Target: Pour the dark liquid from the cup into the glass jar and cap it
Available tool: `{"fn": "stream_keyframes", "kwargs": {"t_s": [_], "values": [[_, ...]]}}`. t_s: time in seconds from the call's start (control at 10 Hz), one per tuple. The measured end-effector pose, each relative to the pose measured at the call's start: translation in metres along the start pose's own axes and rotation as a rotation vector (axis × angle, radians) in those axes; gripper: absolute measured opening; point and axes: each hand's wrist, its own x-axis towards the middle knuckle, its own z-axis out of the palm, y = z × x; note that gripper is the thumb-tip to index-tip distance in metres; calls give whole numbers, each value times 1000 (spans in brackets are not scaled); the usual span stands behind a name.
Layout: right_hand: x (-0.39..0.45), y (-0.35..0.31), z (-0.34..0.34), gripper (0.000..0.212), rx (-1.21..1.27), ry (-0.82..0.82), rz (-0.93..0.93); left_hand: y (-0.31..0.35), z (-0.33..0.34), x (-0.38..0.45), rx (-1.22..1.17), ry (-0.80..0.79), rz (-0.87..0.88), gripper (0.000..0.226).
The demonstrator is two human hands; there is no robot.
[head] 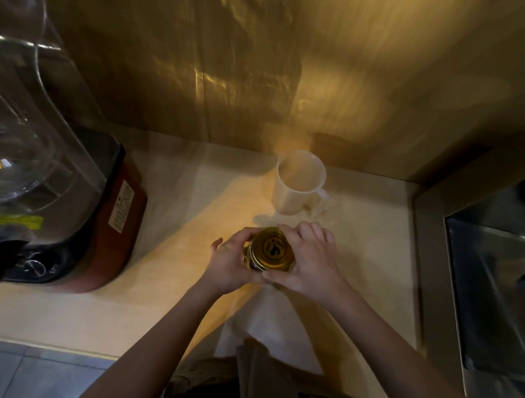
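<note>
A small glass jar [251,263] stands on the light counter [185,207], with a gold lid [272,247] bearing a dark round mark on top of it. My left hand [231,262] wraps the jar's left side. My right hand [308,262] grips the lid from the right, fingers curled over its far edge. The jar's contents are mostly hidden by my hands. Just behind the jar stands a white cup [297,183], upright, its handle to the right; its inside looks pale with no dark liquid visible.
A large blender [38,165] with a clear cover and a red-brown base fills the counter's left side. A steel sink [497,285] lies at the right. A brown wall panel [341,74] rises right behind the cup. A white cloth or paper [273,323] lies below my hands.
</note>
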Motion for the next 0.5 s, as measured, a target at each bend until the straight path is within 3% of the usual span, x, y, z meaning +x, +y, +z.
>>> {"fn": "stream_keyframes", "kwargs": {"t_s": [0.1, 0.3, 0.4, 0.5], "values": [[-4, -1, 6, 91, 126, -1, 57, 1, 1, -3, 4, -15, -1, 94], [-20, -6, -4, 115, 478, -55, 192, 14, -5, -7, 132, -50, -46, 111], [-31, -5, -36, 99, 707, 50, 243, 21, -15, -6, 183, -120, -76, 125], [-52, -12, -107, 60, 915, 328, 182, 55, -45, -1, 138, -165, -65, 110]]}}
